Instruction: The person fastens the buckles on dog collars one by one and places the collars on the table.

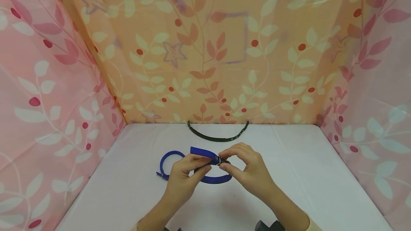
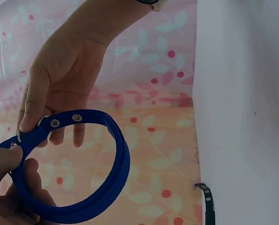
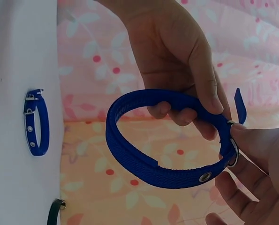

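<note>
Backdrop: floral cloth (image 1: 205, 81), orange behind, pink both sides.
Counter: white (image 1: 295, 177); second blue collar (image 1: 161, 165), looped, left of the left hand; dark green collar (image 1: 213, 139) in a curve by far edge.
Held blue collar: up off counter, between both hands; loop (image 1: 215, 180) hangs below the fingers, its wide way running left-right.
Buckle: metal (image 1: 220, 161), just at right fingertips, so right hand is nearer; strap tail (image 1: 201, 151) sticks out leftward from it, above left fingers. Threading through buckle partly hidden.
Left hand: (image 1: 182, 174) grip closed to a pinch, thumb and fingers on strap left of buckle.
Right hand: (image 1: 252, 167) grip closed to a pinch at buckle end, thumb below, fingers above.
Collar look: blue woven webbing, layered, silvery eyelets (image 2: 77, 118), metal ring (image 3: 236, 157) near buckle.
</note>
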Demonstrator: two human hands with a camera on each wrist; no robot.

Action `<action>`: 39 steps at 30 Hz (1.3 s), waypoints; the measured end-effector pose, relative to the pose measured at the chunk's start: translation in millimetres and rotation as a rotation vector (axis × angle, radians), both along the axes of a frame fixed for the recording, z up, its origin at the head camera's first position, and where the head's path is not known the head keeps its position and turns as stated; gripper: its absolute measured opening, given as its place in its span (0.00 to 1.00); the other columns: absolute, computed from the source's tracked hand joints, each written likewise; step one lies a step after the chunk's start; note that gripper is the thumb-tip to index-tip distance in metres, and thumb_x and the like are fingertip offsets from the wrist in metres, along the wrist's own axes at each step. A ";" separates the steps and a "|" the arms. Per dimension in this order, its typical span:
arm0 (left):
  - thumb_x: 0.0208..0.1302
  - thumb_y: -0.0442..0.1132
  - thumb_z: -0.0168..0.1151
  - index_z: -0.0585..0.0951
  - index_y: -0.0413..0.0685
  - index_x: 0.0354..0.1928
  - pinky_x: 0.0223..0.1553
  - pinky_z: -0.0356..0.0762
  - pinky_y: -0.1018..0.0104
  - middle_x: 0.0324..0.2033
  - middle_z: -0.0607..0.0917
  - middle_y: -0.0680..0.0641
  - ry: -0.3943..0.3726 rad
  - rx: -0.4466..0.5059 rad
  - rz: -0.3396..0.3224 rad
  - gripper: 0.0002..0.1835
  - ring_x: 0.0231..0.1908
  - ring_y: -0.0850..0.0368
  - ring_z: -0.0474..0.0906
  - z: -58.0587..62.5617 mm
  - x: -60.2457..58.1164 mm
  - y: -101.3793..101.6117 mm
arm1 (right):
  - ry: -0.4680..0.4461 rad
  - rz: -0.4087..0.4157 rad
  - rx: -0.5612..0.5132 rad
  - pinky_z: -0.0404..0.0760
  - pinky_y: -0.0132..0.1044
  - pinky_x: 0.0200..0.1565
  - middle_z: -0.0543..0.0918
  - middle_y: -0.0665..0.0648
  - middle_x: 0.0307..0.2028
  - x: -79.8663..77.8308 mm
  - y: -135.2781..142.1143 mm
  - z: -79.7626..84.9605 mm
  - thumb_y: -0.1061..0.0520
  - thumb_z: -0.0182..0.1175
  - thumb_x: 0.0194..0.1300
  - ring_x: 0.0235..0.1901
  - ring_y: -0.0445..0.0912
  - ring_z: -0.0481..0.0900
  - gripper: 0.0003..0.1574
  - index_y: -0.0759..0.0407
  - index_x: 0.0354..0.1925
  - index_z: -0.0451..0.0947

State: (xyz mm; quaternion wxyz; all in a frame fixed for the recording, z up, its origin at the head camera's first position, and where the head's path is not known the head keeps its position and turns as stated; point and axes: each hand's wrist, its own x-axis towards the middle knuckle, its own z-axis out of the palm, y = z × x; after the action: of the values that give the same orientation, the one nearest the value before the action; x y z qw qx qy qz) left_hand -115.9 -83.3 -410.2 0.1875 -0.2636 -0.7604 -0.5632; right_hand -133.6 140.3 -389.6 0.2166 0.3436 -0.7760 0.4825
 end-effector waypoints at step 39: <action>0.71 0.30 0.63 0.90 0.50 0.48 0.40 0.85 0.69 0.48 0.85 0.54 0.036 -0.045 -0.089 0.11 0.47 0.58 0.83 -8.2 -2.2 2.9 | 0.165 0.029 -0.037 0.77 0.33 0.56 0.87 0.46 0.46 -0.1 -4.0 -2.3 0.65 0.76 0.57 0.51 0.45 0.80 0.25 0.49 0.52 0.84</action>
State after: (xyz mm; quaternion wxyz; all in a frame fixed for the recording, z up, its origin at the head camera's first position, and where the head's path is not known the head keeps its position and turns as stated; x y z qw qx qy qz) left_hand -118.2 -80.4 -418.4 0.1698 -0.3113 -0.7568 -0.5491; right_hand -133.7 136.3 -391.9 0.2794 0.3893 -0.7414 0.4699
